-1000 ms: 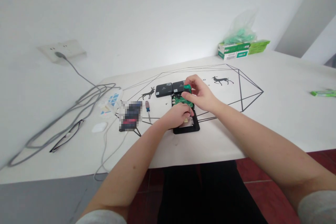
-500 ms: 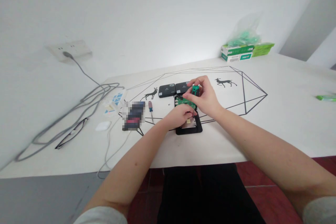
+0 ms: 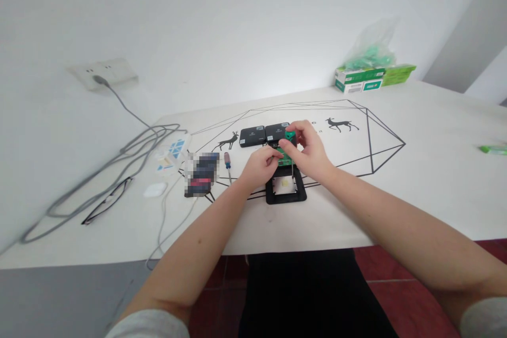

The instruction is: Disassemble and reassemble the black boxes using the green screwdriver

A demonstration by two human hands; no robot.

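Green-handled screwdriver pinched in right hand, left hand curled at circuit board, grip unclear.

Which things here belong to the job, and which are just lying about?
Likely belonging:
- green-handled screwdriver in the right hand
- green circuit board at the left hand
- black casing part
- second screwdriver
- two black boxes

Likely lying about:
- glasses
- white rounded case
- gray cable
- green-and-white boxes

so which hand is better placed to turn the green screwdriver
Likely the right hand: it grips the green screwdriver with the handle end up. The left hand is at the circuit board, no tool visible in it.
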